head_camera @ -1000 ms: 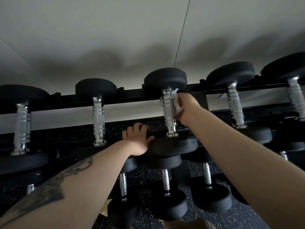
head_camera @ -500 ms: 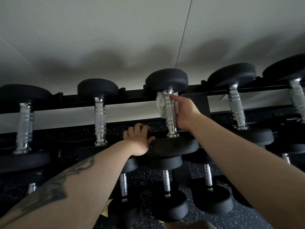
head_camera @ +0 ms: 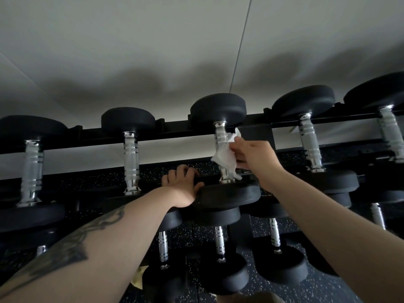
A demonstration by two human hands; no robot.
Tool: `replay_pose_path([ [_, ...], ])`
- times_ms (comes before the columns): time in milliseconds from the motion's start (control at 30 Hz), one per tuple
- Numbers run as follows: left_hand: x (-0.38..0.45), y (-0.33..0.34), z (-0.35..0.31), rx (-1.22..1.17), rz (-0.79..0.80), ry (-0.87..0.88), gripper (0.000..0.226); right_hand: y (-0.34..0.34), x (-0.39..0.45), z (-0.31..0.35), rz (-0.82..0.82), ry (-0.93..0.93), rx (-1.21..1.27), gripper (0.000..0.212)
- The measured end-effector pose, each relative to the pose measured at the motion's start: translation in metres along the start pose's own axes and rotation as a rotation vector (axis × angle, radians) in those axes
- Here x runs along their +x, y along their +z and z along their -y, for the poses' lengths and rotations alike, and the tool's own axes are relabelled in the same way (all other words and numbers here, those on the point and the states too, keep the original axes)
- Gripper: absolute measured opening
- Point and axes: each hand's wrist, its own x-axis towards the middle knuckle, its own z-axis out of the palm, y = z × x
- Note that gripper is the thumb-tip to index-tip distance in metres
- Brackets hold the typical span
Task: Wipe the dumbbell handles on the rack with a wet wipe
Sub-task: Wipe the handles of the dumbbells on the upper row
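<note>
Your left hand [head_camera: 182, 189] grips the rim of the near black weight [head_camera: 229, 194], fingers [head_camera: 185, 170] curled over its edge. Just beyond, your right hand [head_camera: 251, 156] pinches the wet wipe [head_camera: 225, 156] against the chrome dumbbell handle [head_camera: 220, 136]. Open gaps lie either side before the neighbouring handles [head_camera: 131, 156] on the rack [head_camera: 170, 130].

A single view was given, taken from a wide-angle camera worn on the head. It was aimed forward at the dumbbell rack [head_camera: 175, 133], which was seen from close by, and straight lines were bent toward the edges. Both forearms were taken in, entering from 7 and 4 o'clock. The wall [head_camera: 153, 51] was framed toward 12 o'clock, the speckled floor [head_camera: 317, 287] toward 6 o'clock.
</note>
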Motion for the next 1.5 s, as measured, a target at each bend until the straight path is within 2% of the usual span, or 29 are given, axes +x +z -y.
replay_pose_path([
  [67,0.0,0.0,-0.001,0.003,-0.003,-0.004,0.034,0.0,0.007,-0.002,-0.008,-0.072,-0.063,0.013],
  [167,-0.001,0.0,-0.002,0.014,-0.003,-0.012,0.035,0.006,0.016,0.005,-0.02,-0.083,-0.172,0.033],
  [333,-0.002,-0.001,-0.002,0.014,0.009,-0.014,0.035,-0.001,0.003,-0.015,0.214,-0.044,-0.522,0.038],
  [367,-0.002,-0.001,-0.002,0.015,0.008,-0.014,0.035,-0.004,0.004,-0.018,0.258,-0.034,-0.533,0.037],
  [500,-0.002,-0.001,-0.005,0.016,-0.018,-0.04,0.035,-0.013,0.01,-0.011,0.425,0.055,-0.18,0.036],
  [567,-0.001,-0.001,-0.006,0.017,-0.023,-0.055,0.035,-0.012,0.008,-0.018,0.443,0.071,-0.142,0.042],
  [633,-0.001,0.0,-0.006,0.012,-0.022,-0.069,0.034,-0.012,0.004,-0.024,0.383,0.022,-0.32,0.04],
  [733,-0.001,0.0,-0.006,0.005,-0.013,-0.079,0.032,-0.022,0.003,-0.011,0.218,-0.124,-0.772,0.028],
  [767,-0.001,0.0,-0.006,0.006,-0.008,-0.079,0.032,-0.025,0.003,-0.004,0.145,-0.189,-0.82,0.027],
  [833,0.0,-0.001,-0.005,0.008,-0.001,-0.077,0.033,-0.023,0.0,0.011,-0.053,-0.385,-0.725,0.024],
  [900,0.0,0.0,-0.005,0.007,0.003,-0.077,0.034,-0.013,0.002,0.025,-0.262,-0.661,-0.571,0.021],
  [933,0.0,0.0,-0.005,0.007,0.0,-0.076,0.034,-0.006,0.005,0.031,-0.294,-0.779,-0.56,0.023],
  [1000,0.001,0.0,-0.005,0.006,-0.006,-0.07,0.035,0.009,0.01,0.031,-0.169,-0.888,-0.707,0.026],
  [1067,0.001,0.0,-0.005,0.016,-0.005,-0.066,0.036,0.021,0.005,0.013,0.019,-0.835,-0.965,0.028],
  [1100,0.0,0.001,-0.005,0.027,-0.006,-0.063,0.036,0.02,0.002,0.004,0.086,-0.787,-0.991,0.029],
  [1233,0.001,0.0,-0.003,0.029,-0.01,-0.031,0.035,-0.012,-0.033,-0.006,0.258,-0.402,-0.636,0.023],
  [1300,0.0,0.0,-0.002,0.021,0.002,-0.012,0.036,-0.015,-0.062,-0.023,0.131,-0.407,-0.548,0.024],
  [1367,-0.001,0.0,0.0,0.023,0.013,0.006,0.039,0.004,-0.09,-0.043,-0.098,-0.544,-0.525,0.029],
  [1400,-0.001,0.0,0.0,0.029,0.014,0.012,0.04,0.016,-0.098,-0.053,-0.16,-0.625,-0.546,0.032],
  [1500,-0.003,-0.001,-0.001,0.053,0.023,0.02,0.042,0.036,-0.104,-0.078,-0.2,-0.919,-0.721,0.036],
])
